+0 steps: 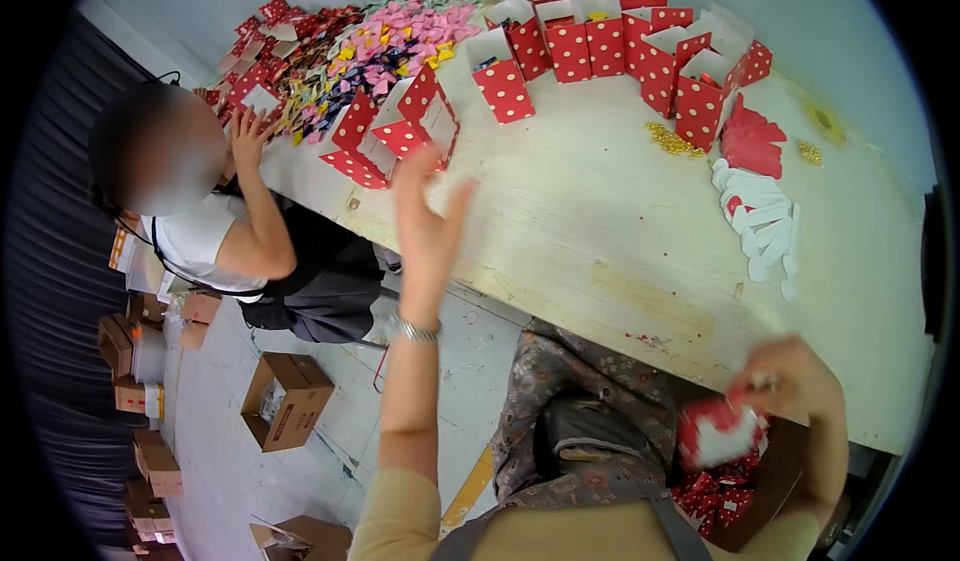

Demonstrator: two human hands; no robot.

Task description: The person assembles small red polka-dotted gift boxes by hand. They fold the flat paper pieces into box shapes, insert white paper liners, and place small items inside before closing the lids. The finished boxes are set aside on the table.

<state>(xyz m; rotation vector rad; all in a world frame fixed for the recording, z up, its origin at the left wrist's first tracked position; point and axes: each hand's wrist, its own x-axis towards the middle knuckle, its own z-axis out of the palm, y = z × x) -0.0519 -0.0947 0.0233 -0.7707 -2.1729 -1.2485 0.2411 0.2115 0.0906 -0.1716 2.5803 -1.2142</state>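
Observation:
My left hand (428,221) reaches over the table edge with its fingers spread, holding nothing. Just beyond its fingertips stand two open red gift boxes (352,141) with pale dots and white insides. At the lower right, my right hand (797,373) is closed on the top of a red and white gift box (722,437), blurred by motion. This box hangs over an open brown carton (785,481), where several red dotted packages (715,498) lie.
More open dotted boxes (572,53) stand along the table's back. Heaped wrapped sweets (400,36) lie far left. Gold ties (675,141), red cards (750,141) and white tags (765,216) lie right. A co-worker (220,236) stands left; cartons (288,401) are on the floor.

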